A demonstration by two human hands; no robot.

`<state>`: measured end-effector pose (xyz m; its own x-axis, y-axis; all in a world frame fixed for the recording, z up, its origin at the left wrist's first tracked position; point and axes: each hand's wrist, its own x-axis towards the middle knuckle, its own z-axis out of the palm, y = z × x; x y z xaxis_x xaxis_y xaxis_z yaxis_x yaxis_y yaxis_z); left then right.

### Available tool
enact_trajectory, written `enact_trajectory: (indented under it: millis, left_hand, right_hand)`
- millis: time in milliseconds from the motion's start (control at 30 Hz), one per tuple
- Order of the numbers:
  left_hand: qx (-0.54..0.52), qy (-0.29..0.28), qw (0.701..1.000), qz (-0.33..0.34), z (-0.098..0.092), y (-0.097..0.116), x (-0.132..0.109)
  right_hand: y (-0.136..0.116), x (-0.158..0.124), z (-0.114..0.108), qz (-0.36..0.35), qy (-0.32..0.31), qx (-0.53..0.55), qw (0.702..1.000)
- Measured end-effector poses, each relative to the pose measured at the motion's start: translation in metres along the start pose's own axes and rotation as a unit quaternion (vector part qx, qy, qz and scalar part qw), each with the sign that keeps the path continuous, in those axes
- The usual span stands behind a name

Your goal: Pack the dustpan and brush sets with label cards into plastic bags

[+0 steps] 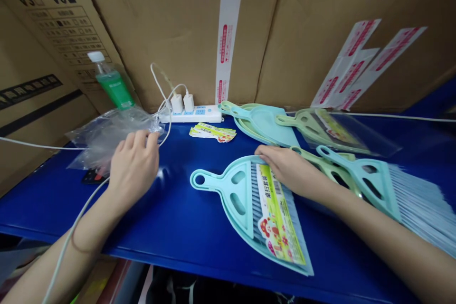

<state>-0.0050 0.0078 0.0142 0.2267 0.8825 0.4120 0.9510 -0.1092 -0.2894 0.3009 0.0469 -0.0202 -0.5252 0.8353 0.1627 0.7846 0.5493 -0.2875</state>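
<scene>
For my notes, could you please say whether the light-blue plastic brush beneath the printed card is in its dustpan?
In: the brush lies within the matching plastic dustpan, whose curved rim shows beside it.

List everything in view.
Plastic dustpan-and-brush set: 1, pale-blue, centre
Printed cards: several, yellow-green, on and behind set
Plastic dustpans: several, blue/green, back
Bagged set: 1, green, back right
Plastic brushes: 2+, blue/green, right
Plastic bags: several, clear, left
Capped plastic bottle: 1, green, left
Unclear object: 1, black, under bags
Power strip: 1, white, back
Corded plugs: 2, white, strip
Cardboard boxes: several, brown, behind
Tabletop: 1, blue, beneath
Left hand: 1, bare, at bags
Right hand: 1, bare, on set
</scene>
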Motion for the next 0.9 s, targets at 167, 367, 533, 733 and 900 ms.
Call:
enact_trajectory:
  millis: [167, 367, 533, 733, 900]
  left_hand:
    - [0.069, -0.055, 0.996, -0.033, 0.001, -0.01, 0.004]
    - [0.108, -0.104, 0.988, -0.041, 0.002, -0.013, 0.005]
    - [0.13, -0.13, 0.983, -0.025, -0.001, -0.011, 0.006]
    - [0.151, -0.097, 0.984, 0.0, -0.003, -0.011, 0.007]
    - [0.131, -0.071, 0.989, 0.006, -0.005, -0.012, 0.005]
  right_hand:
    - [-0.002, 0.001, -0.002, -0.011, -0.004, 0.061, 0.998]
    - [-0.008, -0.003, 0.005, -0.009, -0.005, 0.064, 0.998]
    - [-0.009, -0.003, 0.009, -0.007, 0.01, 0.028, 1.0]
    - [-0.011, -0.003, 0.009, 0.016, 0.005, 0.014, 1.0]
    - [-0.011, -0.002, 0.008, 0.022, 0.008, 0.023, 0.999]
